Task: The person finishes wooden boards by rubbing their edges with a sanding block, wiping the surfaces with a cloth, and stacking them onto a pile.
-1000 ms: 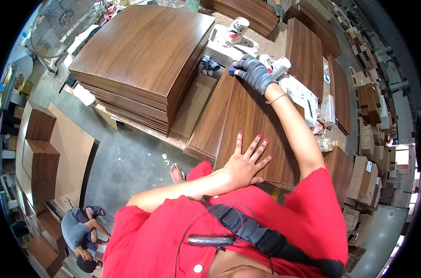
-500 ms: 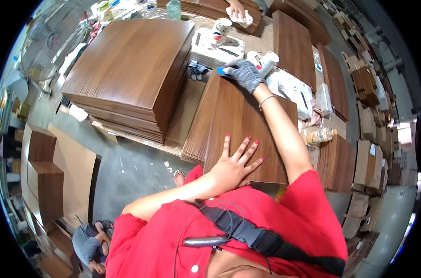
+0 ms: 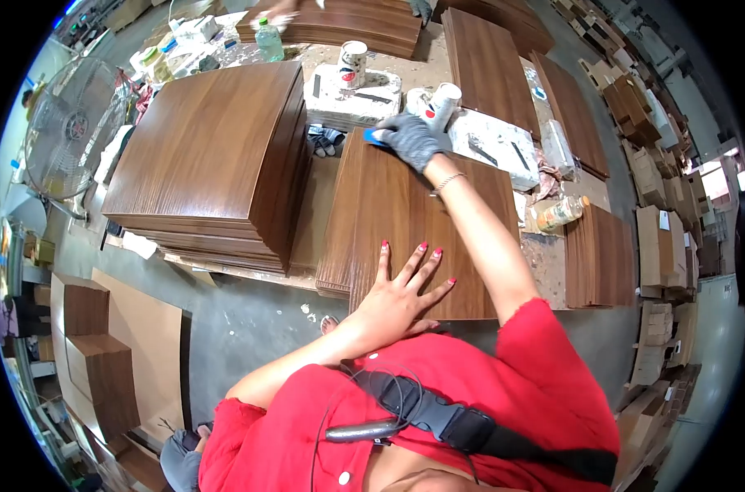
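Observation:
My left hand, bare with red nails, lies flat with fingers spread on the near part of a brown wood-grain panel. My right hand, in a grey glove, is closed on a small flat blue piece at the panel's far left corner. The glove hides most of that piece, so its kind does not show. Under and left of the panel show the edges of other stacked panels. Just beyond the right hand, a white cup leans beside a paint-smeared white block.
A tall stack of panels stands to the left. Farther back are another cup, a green-tinted bottle and a co-worker's blurred hand. An orange-capped bottle lies at right, near more panels. A fan is far left.
The view has shifted slightly. My right hand stays near the far left corner, with more of the blue piece showing. My left hand remains flat. The co-worker's hand has moved left.

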The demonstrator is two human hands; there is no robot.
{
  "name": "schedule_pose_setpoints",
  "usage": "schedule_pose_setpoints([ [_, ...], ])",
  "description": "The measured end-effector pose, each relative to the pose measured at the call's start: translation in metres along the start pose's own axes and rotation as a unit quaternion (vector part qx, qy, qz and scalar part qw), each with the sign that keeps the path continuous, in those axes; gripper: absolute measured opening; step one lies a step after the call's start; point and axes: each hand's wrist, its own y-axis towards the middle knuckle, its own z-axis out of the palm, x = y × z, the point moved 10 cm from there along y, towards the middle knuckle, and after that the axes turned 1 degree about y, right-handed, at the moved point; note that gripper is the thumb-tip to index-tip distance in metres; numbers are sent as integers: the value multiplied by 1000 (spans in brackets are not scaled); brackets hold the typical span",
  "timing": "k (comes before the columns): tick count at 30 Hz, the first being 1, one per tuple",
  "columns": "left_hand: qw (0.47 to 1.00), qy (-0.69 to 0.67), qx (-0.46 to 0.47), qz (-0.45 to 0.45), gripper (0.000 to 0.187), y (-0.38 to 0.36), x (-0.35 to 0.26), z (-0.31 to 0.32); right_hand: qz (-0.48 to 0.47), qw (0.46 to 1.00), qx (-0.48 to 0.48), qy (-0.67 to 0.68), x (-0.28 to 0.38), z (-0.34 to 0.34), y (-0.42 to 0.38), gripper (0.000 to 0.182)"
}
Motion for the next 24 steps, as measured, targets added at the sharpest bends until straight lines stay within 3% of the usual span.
schedule_pose_setpoints([
  [2, 1000, 3, 4, 8, 71, 1, -3, 1, 101, 991, 52, -68, 36, -5, -9, 29],
  [5, 1000, 20, 1, -5, 71, 2, -2, 0, 61, 996, -12, -65, 8, -20, -28, 29],
  [7, 1000, 14, -1, -1, 71, 3, -3, -1, 95, 995, -32, -10, -29, -51, -60, 30],
  [10, 1000, 4, -9, -4, 70, 3, -3, -3, 85, 985, -26, -148, -68, -111, -99, 35],
  [12, 1000, 1, -9, -1, 70, 3, -4, -3, 143, 981, -63, -111, -95, -141, -118, 36],
  [14, 1000, -3, -2, -3, 71, 3, -3, -1, 126, 981, -42, -143, -103, -140, -114, 34],
  [18, 1000, -2, 20, 4, 71, 6, -6, 0, 74, 993, -49, -84, -47, -91, -80, 33],
  [20, 999, -6, 32, -4, 71, 7, -6, 0, 133, 985, -88, -70, -63, -83, -81, 32],
  [24, 999, 6, 39, -4, 71, 7, -8, 1, 109, 984, -88, -113, -94, -131, -122, 31],
])
